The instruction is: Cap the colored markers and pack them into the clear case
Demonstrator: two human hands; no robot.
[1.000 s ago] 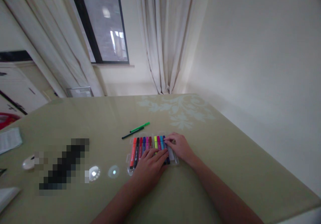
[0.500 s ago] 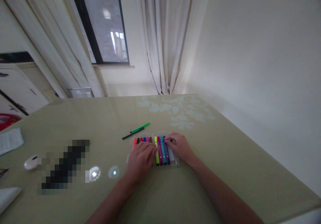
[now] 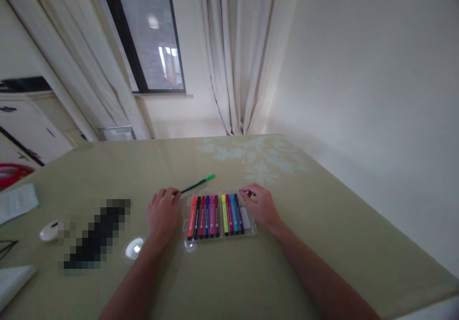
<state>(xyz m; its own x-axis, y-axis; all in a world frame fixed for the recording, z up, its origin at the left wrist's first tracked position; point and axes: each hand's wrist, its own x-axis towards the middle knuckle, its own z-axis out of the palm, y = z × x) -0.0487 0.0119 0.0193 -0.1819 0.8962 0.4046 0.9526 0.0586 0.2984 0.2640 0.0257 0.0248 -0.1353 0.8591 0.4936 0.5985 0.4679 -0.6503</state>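
Observation:
A clear plastic case [image 3: 221,238] lies open on the table, with several colored markers in its two halves. Orange, black, red, blue, pink and dark red markers [image 3: 202,217] fill the left half. Yellow, magenta, light blue and dark blue markers [image 3: 232,215] lie in the right half, beside a white card [image 3: 245,218]. My left hand [image 3: 164,215] is closed on the near end of a dark green marker [image 3: 191,186], left of the case. Behind it shows the tip of a bright green marker [image 3: 211,177]. My right hand [image 3: 263,206] has pinched fingers at the case's far right corner; what they grip is hidden.
On the left of the table [image 3: 322,258] are a white mouse [image 3: 49,231], a blurred-out dark object [image 3: 96,236], a round shiny spot [image 3: 135,248] and a pale packet [image 3: 17,203]. A wall [image 3: 376,95] runs along the right table edge.
My left hand has moved left off the markers in the case and taken hold of the dark green marker. My right hand has shifted slightly right and away, uncovering the case's right side.

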